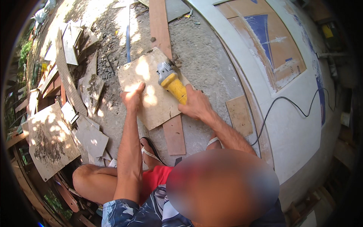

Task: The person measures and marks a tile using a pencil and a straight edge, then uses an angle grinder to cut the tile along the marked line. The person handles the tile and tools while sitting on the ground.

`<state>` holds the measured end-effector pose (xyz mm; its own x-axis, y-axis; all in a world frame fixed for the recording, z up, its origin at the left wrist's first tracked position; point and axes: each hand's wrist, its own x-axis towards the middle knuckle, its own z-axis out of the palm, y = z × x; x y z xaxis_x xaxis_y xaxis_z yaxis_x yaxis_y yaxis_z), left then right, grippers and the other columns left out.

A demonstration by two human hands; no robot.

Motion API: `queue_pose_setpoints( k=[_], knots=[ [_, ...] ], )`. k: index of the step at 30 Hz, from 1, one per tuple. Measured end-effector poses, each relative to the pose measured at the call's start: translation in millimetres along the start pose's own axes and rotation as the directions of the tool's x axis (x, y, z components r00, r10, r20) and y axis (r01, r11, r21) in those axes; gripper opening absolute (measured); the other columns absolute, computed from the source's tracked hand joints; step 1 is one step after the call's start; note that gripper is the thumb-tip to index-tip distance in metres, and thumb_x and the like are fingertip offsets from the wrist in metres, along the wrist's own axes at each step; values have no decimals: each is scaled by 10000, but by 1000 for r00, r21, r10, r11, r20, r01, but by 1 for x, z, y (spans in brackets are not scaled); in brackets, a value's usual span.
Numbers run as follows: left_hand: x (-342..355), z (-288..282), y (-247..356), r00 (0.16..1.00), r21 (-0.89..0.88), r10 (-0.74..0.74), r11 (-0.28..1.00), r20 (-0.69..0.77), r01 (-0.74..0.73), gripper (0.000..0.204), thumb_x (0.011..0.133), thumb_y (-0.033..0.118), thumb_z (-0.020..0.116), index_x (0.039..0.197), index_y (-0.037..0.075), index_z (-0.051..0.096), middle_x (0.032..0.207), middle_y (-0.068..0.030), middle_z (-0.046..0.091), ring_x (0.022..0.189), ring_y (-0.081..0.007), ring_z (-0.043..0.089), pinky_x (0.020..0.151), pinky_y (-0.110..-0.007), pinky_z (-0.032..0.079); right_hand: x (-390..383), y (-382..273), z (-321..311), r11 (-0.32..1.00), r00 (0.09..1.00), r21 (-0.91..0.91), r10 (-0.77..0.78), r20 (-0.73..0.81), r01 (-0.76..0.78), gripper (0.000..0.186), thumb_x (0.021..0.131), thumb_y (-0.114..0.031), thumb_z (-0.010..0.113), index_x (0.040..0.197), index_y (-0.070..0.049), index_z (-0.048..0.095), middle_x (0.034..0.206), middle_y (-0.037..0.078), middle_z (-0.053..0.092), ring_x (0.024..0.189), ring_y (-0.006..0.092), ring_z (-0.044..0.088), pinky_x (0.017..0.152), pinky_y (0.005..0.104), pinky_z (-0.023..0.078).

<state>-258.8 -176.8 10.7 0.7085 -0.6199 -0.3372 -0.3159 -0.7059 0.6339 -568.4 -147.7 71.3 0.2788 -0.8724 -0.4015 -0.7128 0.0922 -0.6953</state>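
A yellow angle grinder (174, 86) with a grey head is gripped in my right hand (196, 104), its head over the upper right part of a flat beige board (151, 106). Whether its disc touches the board cannot be made out. My left hand (132, 97) is closed on the board's left edge, thumb on top and fingers hidden beneath. Under the board runs a long reddish-brown plank (174, 136), which shows beyond both its far and near edges.
Broken boards (90, 140) lie piled on the left, with a larger stained sheet (53, 140) among them. On the right are a small wooden panel (239, 116), a black cord (281, 97) and a big white panel (295, 140). Rubble (107, 49) covers the far ground. My sandalled foot (151, 151) is close by.
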Motion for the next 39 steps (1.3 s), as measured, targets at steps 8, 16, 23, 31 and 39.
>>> queue_pose_setpoints(
  k=[8, 16, 23, 31, 39],
  knots=[
    [-1, -2, 1, 999, -21, 9, 1000, 52, -8, 1072, 668, 457, 1048, 1331, -225, 552, 1329, -328, 694, 1239, -367, 707, 1101, -434, 538, -14, 1, -3, 1000, 999, 3, 29, 27, -29, 545, 789, -232, 745, 1198, 66, 543, 974, 341, 748, 940, 523, 752, 878, 602, 593],
    [4, 2, -3, 999, 54, -29, 998, 42, 26, 1242, 658, 512, 1038, 1429, -246, 428, 1411, -350, 632, 1329, -395, 651, 1164, -436, 491, -23, 6, -5, 999, 998, -8, 51, 32, -50, 545, 801, -249, 762, 1198, 56, 546, 971, 330, 752, 934, 530, 747, 876, 597, 592],
    [-10, 2, 7, 999, 31, 22, 999, 29, -23, 1104, 676, 490, 1037, 1350, -232, 544, 1373, -334, 671, 1263, -373, 692, 1134, -428, 517, -38, 9, -8, 997, 997, -11, 71, 36, -71, 532, 802, -243, 760, 1189, 53, 544, 959, 339, 749, 936, 534, 744, 872, 604, 585],
    [7, 1, -6, 999, 41, 7, 999, 38, -9, 1223, 662, 510, 1041, 1420, -257, 464, 1428, -360, 633, 1319, -380, 659, 1174, -421, 487, -57, 12, -11, 996, 994, -23, 93, 57, -92, 545, 801, -260, 753, 1190, 58, 542, 938, 356, 741, 917, 551, 737, 868, 622, 577],
    [4, 5, -3, 1000, 53, -6, 999, 2, 6, 1126, 674, 495, 1041, 1356, -234, 520, 1368, -326, 670, 1280, -364, 668, 1145, -419, 492, -74, 25, -9, 996, 995, -20, 92, 40, -92, 566, 794, -274, 760, 1192, 62, 538, 927, 357, 740, 909, 564, 729, 863, 629, 574]
  ],
)
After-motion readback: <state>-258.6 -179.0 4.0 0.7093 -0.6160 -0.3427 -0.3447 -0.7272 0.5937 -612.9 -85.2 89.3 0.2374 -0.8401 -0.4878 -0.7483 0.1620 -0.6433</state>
